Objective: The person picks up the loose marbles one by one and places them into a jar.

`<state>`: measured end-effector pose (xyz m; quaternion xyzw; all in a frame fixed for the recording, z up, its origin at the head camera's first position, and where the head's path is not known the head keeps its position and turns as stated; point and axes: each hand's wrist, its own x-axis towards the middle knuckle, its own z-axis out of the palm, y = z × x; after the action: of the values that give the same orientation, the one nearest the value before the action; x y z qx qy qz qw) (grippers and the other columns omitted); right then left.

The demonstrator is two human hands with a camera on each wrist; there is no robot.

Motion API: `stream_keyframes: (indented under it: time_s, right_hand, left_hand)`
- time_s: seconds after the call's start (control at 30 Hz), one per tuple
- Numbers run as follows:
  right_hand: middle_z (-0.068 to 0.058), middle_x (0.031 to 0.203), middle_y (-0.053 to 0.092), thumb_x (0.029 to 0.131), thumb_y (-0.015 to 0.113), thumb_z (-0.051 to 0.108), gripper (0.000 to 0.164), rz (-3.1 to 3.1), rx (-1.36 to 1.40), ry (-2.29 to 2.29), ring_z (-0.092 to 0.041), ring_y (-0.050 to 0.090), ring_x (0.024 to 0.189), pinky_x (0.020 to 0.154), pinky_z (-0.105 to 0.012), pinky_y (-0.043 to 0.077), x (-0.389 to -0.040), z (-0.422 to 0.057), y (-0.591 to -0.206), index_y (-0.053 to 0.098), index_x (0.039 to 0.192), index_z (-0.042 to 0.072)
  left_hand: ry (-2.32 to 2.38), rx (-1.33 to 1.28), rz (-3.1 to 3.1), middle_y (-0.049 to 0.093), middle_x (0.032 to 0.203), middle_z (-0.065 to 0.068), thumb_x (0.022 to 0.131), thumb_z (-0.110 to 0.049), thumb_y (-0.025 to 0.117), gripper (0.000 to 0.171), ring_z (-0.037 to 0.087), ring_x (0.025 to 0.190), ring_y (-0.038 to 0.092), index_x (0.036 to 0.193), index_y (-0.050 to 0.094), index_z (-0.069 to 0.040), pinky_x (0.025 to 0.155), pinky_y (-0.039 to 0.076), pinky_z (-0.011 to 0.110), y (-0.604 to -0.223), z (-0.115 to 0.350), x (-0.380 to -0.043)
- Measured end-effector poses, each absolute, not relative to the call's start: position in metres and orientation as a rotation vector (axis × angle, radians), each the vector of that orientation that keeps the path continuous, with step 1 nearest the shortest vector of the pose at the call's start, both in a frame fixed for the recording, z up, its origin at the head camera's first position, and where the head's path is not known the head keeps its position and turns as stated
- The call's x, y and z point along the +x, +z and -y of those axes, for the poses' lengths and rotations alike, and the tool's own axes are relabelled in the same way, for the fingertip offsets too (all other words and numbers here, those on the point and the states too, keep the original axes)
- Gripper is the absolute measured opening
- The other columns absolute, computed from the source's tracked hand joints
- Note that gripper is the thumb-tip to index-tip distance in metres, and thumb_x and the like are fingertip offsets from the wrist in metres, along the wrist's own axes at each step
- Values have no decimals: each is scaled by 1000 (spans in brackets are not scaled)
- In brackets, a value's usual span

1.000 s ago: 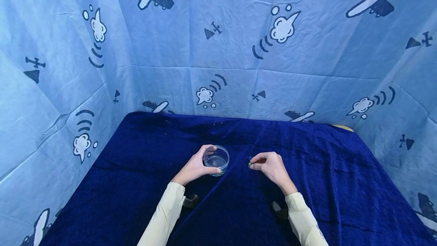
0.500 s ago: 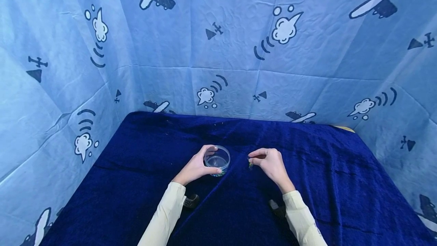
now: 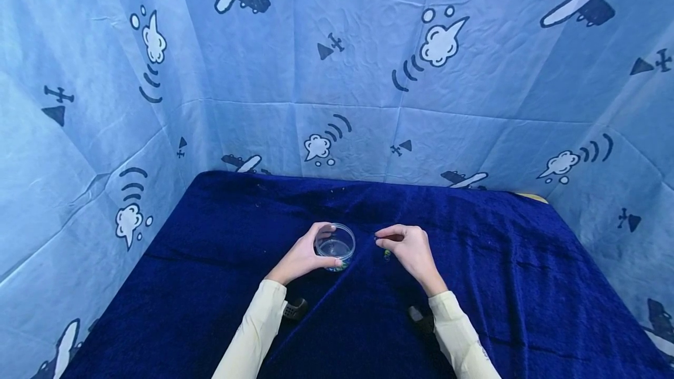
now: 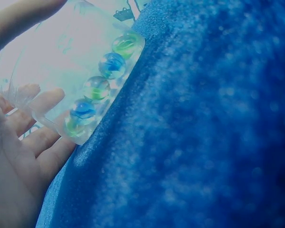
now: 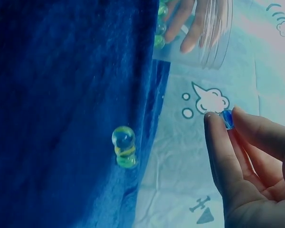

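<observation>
A clear round plastic jar (image 3: 335, 243) stands without a lid on the blue cloth, and my left hand (image 3: 308, 256) grips it round the side. Several glass marbles (image 4: 111, 65), some with blue swirls and some green, lie along its bottom in the left wrist view. To the jar's right, my right hand (image 3: 413, 248) pinches a blue marble (image 5: 227, 119) between thumb and forefinger, raised above the cloth. Below those fingers a small cluster of loose marbles (image 5: 125, 147), clear with yellow and green swirls, rests on the cloth.
Dark blue velvet cloth (image 3: 474, 262) with shallow creases covers the table. Light blue curtains (image 3: 358, 75) printed with airplanes rise behind it and at both sides. A dark strapped device (image 3: 295, 309) shows at the left wrist, another (image 3: 419, 316) at the right.
My right hand has lifted from the loose marbles with a blue one in its fingertips and shifted left toward the jar. The left hand and jar stay in place.
</observation>
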<state>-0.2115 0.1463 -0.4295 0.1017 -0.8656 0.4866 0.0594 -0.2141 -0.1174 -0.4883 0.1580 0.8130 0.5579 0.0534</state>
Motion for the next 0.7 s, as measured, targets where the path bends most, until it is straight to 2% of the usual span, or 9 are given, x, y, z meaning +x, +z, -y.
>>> stream_keyframes:
  time_s: [0.4,0.7]
  right_hand:
    - [-10,95,78,86,81,4,10,2613,353,1503,-19,71,82,62,-25,50,-211,-130,-429,81,96,2]
    - [-8,95,78,86,82,5,9,2594,383,1503,-17,70,81,68,-25,50,-210,-118,-427,82,95,5]
  left_hand:
    - [1696,481,-2466,55,147,6,81,-28,89,79,27,133,52,146,47,-14,113,37,53,-487,118,-213]
    - [1689,496,-2471,56,146,6,81,-28,89,79,26,131,53,146,47,-15,113,38,52,-487,119,-212]
